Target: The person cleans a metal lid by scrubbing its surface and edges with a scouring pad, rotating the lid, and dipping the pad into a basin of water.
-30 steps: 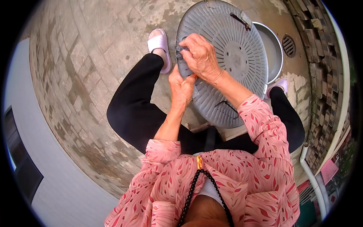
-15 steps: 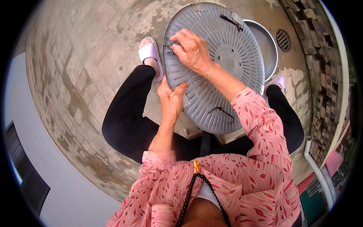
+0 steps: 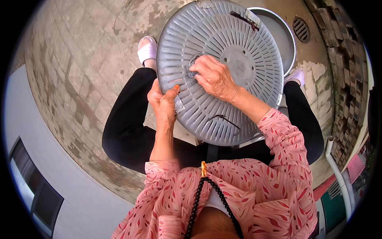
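A large round grey metal steamer rack (image 3: pixel 242 63) with radiating slots and wire handles is held tilted between my knees. My left hand (image 3: pixel 163 99) grips its left rim, thumb on top and fingers underneath. Pressed to the slotted surface, left of the rack's centre, my right hand (image 3: pixel 217 77) is closed on a dark steel wool scourer (image 3: pixel 192 71). Most of the scourer is hidden under my fingers.
Behind the rack on the right stands a round metal basin (image 3: pixel 288 40) holding cloudy liquid. A floor drain (image 3: pixel 301 30) lies beyond it, near a brick wall (image 3: pixel 346 79). A white pipe (image 3: pixel 336 171) runs at the lower right.
My right hand has moved the scourer from the rack's left rim inward and down, towards the centre. The rack and my left hand appear shifted slightly left.
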`<state>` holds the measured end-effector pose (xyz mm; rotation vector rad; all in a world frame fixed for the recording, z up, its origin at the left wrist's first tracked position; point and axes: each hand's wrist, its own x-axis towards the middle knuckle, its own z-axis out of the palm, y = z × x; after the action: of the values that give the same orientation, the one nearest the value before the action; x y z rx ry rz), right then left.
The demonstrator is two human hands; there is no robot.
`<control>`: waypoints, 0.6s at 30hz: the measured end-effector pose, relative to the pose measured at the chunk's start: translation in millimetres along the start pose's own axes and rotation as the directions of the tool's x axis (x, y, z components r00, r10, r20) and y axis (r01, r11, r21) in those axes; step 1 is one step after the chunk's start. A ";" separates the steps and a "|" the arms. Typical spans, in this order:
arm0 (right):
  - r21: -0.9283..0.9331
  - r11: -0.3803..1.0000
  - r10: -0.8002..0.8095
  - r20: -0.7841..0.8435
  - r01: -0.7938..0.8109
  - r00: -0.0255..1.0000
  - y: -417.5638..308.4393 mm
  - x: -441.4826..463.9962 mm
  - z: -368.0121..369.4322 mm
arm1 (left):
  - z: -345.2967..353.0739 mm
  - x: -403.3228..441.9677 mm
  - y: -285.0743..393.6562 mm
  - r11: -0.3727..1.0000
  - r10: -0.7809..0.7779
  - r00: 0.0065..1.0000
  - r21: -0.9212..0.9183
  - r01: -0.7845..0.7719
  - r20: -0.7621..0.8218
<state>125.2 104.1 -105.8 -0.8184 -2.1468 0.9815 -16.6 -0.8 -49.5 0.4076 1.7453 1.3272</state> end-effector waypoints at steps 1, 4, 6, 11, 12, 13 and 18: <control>-0.007 1.000 0.000 0.008 0.000 1.000 10.2 -7.3 -6.4 | 0.0 2.0 0.8 1.000 0.003 1.000 -0.023 -0.004 -0.016; -0.027 0.935 0.341 -0.192 -0.353 0.920 77.2 -15.5 -43.1 | -2.5 7.1 13.4 0.999 0.049 0.999 0.003 -0.049 0.001; 0.028 0.799 0.552 -0.431 -0.601 0.714 145.1 -33.2 -74.8 | -2.2 8.1 31.4 0.997 0.071 0.997 0.007 -0.071 -0.010; -0.382 0.367 0.463 -0.716 -0.848 0.523 265.1 -126.2 -136.2 | -10.4 17.4 48.3 0.990 0.142 0.990 0.012 -0.142 -0.017; -0.422 0.255 0.645 -0.596 -0.870 0.479 269.5 -136.4 -133.7 | -12.4 20.5 45.3 0.991 0.136 0.990 -0.001 -0.137 -0.023; -0.088 0.372 0.740 -0.572 -0.924 0.352 297.4 -144.4 -126.9 | -16.5 23.5 41.5 0.991 0.134 0.991 -0.011 -0.134 -0.029; 0.778 0.417 0.902 -0.418 -0.471 0.107 280.0 -90.6 -118.7 | -19.1 32.5 32.4 0.993 0.099 0.994 -0.053 -0.102 -0.041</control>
<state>344.7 233.8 -294.7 -1.7308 -0.4659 1.1328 -57.6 22.5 -34.1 0.4471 1.7348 1.4595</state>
